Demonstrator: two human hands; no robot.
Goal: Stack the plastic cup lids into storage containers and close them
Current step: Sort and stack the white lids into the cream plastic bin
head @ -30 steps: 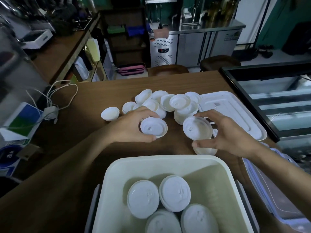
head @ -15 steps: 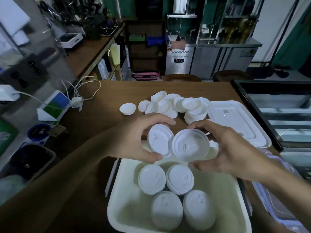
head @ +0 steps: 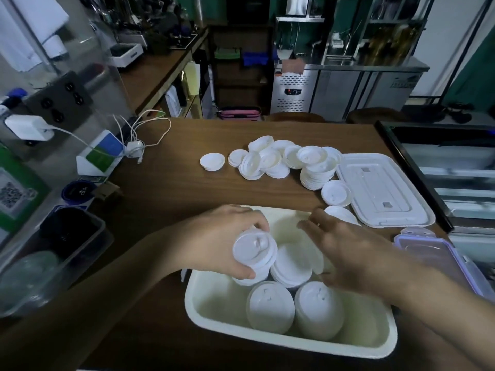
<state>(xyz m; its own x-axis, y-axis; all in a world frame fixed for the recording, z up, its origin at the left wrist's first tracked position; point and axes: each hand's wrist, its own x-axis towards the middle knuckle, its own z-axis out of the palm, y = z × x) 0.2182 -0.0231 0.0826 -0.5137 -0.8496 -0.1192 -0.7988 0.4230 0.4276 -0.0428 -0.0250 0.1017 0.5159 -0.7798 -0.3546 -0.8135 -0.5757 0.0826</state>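
Filling the tub (head: 294,344) at lower centre: the left hand (head: 222,242) grips a lid stack (head: 254,253) just above it, while the right hand (head: 348,250) hovers with loose, empty fingers. Next, I judge, seat that stack upright, then fetch the loose lids (head: 270,162) from mid-frame.

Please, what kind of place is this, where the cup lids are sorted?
Probably a café or drinks shop: many white cup lids lie on the wooden counter, a stainless steel fridge unit stands behind, and a QR code sign stands at left.

left hand (head: 222,243) grips lid (head: 254,249) | right hand (head: 351,253) spread | both over container (head: 214,301)
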